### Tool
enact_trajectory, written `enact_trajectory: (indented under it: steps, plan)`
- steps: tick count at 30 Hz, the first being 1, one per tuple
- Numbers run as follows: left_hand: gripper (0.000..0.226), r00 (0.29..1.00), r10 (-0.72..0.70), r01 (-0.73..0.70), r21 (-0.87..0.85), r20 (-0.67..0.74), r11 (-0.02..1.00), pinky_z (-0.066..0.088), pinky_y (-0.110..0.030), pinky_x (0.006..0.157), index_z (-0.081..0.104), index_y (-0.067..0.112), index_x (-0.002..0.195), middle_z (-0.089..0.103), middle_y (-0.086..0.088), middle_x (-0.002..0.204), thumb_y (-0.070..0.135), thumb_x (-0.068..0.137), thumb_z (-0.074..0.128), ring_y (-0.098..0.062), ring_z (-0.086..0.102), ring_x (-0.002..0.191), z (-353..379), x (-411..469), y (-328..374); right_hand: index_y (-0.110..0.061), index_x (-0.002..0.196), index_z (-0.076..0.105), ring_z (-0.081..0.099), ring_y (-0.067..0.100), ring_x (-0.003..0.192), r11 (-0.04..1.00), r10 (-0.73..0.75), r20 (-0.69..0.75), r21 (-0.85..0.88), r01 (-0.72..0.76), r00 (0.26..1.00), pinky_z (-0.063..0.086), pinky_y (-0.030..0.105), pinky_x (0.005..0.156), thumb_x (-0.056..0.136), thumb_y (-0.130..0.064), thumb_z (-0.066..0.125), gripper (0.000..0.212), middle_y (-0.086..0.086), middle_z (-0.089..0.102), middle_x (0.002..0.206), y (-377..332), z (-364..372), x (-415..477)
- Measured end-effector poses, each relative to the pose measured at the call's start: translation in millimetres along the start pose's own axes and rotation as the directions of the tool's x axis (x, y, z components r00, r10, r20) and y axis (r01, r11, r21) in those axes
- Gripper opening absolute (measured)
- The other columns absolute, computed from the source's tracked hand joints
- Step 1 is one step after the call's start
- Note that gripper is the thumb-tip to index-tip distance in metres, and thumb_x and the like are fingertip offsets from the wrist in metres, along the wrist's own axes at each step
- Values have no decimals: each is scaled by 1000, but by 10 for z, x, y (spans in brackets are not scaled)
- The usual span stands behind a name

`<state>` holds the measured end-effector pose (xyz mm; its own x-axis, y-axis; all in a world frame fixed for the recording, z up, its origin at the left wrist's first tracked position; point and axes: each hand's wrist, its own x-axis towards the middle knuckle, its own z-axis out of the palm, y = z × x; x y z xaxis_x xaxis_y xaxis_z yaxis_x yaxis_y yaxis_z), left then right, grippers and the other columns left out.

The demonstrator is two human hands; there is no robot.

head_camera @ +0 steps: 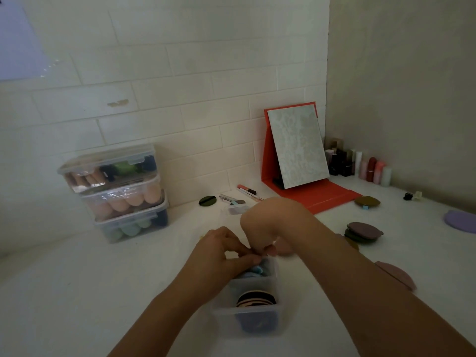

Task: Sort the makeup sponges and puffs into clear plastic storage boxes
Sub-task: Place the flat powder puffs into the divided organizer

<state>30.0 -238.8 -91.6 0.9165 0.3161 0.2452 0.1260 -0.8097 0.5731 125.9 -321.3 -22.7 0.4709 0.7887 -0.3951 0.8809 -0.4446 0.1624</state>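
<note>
Clear box (pixel 222 315) seen nearest, striped puffs (pixel 256 300) stood inside. Blue puff (pixel 253 270) at its far end pinched by left hand (pixel 219 253); right hand (pixel 262 228) curled above same end (grip not discernible).

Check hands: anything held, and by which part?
Left hand fingers pinch the light blue soft puff by its top edge; right hand's hold cannot be told.
</note>
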Motion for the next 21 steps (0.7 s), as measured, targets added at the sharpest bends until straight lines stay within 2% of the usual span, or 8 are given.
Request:
enact_trajectory:
  steps: [2,7,9,12,15,17,19,21]
  plan:
    - [21,999,53,-53,95,-3,994,34,-16,82,71,39,96,53,23,99,49,79,63,1,43,97,-7,-3,15,-13,77,62,48,10,58,999,-34,33,40,32,999,36,22,53,89,-20,58,14,-2,54,65,96,-5,-1]
    - [28,972,237,-224,324,-1,919,19,-25,107,67,40,105,55,29,109,52,84,54,10,28,106,-33,-9,30,-6,99,69,47,10,58,999,-43,5,26,43,999,34,21,51,90,-19,58,19,-3,52,65,71,28,66]
    - [29,973,228,-223,356,28,908,15,-27,112,67,40,105,61,26,111,53,85,50,11,33,107,-33,-6,26,-8,87,69,46,8,54,999,-33,-21,30,34,999,35,20,51,88,-23,61,17,-4,52,62,92,32,67]
    - [32,987,158,-157,364,26,918,21,-30,111,68,37,101,60,25,97,58,83,50,10,43,93,-35,-3,48,-17,66,63,44,8,49,965,-30,-88,258,52,996,38,21,59,82,-39,68,28,-7,53,54,275,-25,-36]
    - [34,996,91,-86,401,8,912,26,-32,108,66,36,88,51,25,76,65,79,50,6,42,78,-36,15,68,-20,72,71,43,9,52,858,33,-188,509,69,982,38,24,63,83,-42,66,25,-6,54,57,533,-67,-146]
    - [36,999,53,-47,414,-3,909,29,-34,106,62,36,77,50,22,70,70,75,49,2,44,77,-42,26,65,-16,74,70,48,9,53,837,127,-204,547,5,971,40,23,63,85,-36,66,23,-3,60,61,701,-31,-153]
    - [36,1000,22,-17,402,-7,915,29,-36,108,57,36,75,55,20,73,72,74,48,1,47,79,-41,25,51,-9,83,70,55,9,55,835,210,-137,539,-105,968,44,22,63,84,-30,69,21,2,68,72,812,54,-93]
    - [33,1000,16,-9,374,-15,927,22,-40,113,54,39,86,58,21,88,70,76,48,1,48,91,-33,13,54,-4,96,70,61,10,60,836,250,-37,512,-197,967,47,20,59,82,-26,72,26,7,72,87,832,139,6]
